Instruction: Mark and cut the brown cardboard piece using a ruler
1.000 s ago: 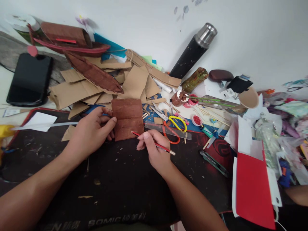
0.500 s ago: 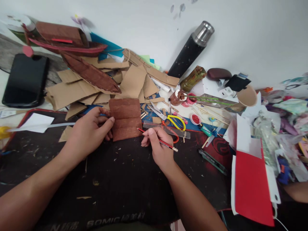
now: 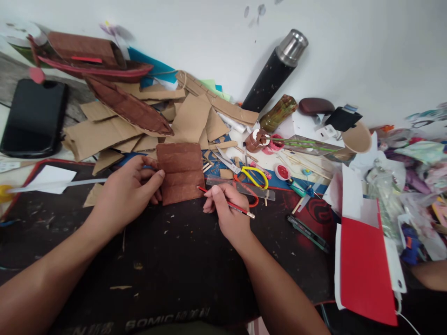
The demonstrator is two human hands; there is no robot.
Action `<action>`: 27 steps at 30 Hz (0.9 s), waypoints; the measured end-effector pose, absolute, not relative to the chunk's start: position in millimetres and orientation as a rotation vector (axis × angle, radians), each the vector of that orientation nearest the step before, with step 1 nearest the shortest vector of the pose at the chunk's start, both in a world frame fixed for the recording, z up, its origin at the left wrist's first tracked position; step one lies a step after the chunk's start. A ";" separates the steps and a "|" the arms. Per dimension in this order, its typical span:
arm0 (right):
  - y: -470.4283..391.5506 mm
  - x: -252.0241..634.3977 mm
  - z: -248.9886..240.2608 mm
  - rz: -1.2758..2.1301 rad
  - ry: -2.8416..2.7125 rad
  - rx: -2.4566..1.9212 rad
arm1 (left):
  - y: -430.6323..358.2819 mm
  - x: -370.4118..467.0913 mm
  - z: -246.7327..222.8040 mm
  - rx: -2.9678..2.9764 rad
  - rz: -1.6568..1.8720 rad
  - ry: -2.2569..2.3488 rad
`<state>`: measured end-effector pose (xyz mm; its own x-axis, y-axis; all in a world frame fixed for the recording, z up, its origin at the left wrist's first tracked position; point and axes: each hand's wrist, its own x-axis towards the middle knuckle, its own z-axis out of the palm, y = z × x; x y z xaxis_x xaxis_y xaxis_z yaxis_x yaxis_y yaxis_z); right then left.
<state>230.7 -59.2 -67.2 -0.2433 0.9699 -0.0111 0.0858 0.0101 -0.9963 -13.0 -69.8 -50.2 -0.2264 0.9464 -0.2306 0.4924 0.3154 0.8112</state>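
Note:
A brown painted panel (image 3: 180, 172) with creases across it stands near the back of the black mat (image 3: 167, 270). My left hand (image 3: 131, 190) grips its left edge, thumb in front and fingers behind. In my right hand (image 3: 226, 207) is a red and black pencil (image 3: 240, 209), its tip at the panel's lower right edge. Just beyond that hand lie scissors with yellow and orange handles (image 3: 256, 177) and a clear ruler (image 3: 256, 190).
Cardboard scraps (image 3: 104, 132), a brown boat-shaped piece (image 3: 129, 104) and a model boat (image 3: 94, 70) fill the back left. A black flask (image 3: 268, 77) leans on the wall. A cutter (image 3: 307, 232) and red card (image 3: 366, 270) lie right. Another person's arm (image 3: 429, 277) shows far right.
The whole view has shifted slightly, so everything appears a little further left. Both hands keep their hold, and the pencil tip stays by the panel's right edge.

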 end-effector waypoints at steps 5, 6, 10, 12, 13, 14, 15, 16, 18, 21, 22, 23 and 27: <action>-60.9 231.0 -65.7 1.341 -1.460 -1.152 | -69.6 -13.8 -50.3 1.284 0.776 1.843; -61.1 230.9 -65.6 1.336 -1.460 -1.149 | -69.7 -14.1 -50.8 1.287 0.776 1.843; -60.6 229.8 -66.0 1.340 -1.461 -1.133 | -69.9 -14.7 -52.0 1.283 0.772 1.841; -59.9 229.7 -66.5 1.349 -1.454 -1.130 | -69.9 -14.4 -51.3 1.284 0.785 1.838; -59.6 229.8 -66.7 1.354 -1.447 -1.130 | -69.9 -14.1 -50.8 1.289 0.794 1.835; -59.5 230.0 -66.9 1.361 -1.441 -1.132 | -69.9 -13.9 -50.4 1.296 0.800 1.833; -59.5 230.3 -67.0 1.367 -1.438 -1.137 | -69.9 -13.8 -50.1 1.304 0.801 1.832; -59.7 230.7 -67.1 1.373 -1.436 -1.141 | -70.0 -13.7 -49.9 1.309 0.800 1.832; -60.3 231.4 -67.1 1.379 -1.438 -1.149 | -70.0 -14.0 -49.9 1.312 0.792 1.838; -60.9 231.3 -67.1 1.368 -1.436 -1.147 | -70.1 -14.7 -50.5 1.313 0.777 1.859; -60.9 231.0 -67.1 1.361 -1.436 -1.146 | -70.1 -14.8 -50.7 1.312 0.772 1.865; -60.7 230.6 -67.1 1.354 -1.438 -1.144 | -70.2 -14.9 -51.0 1.310 0.768 1.866; -59.3 229.6 -66.9 1.344 -1.462 -1.144 | -69.8 -14.4 -51.8 1.298 0.779 1.847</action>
<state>229.6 -59.3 -66.9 -0.2466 0.9691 -0.0068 0.0875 0.0153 -0.9960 -14.4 -69.8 -51.8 -0.2184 0.9501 -0.2227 0.5039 0.3052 0.8081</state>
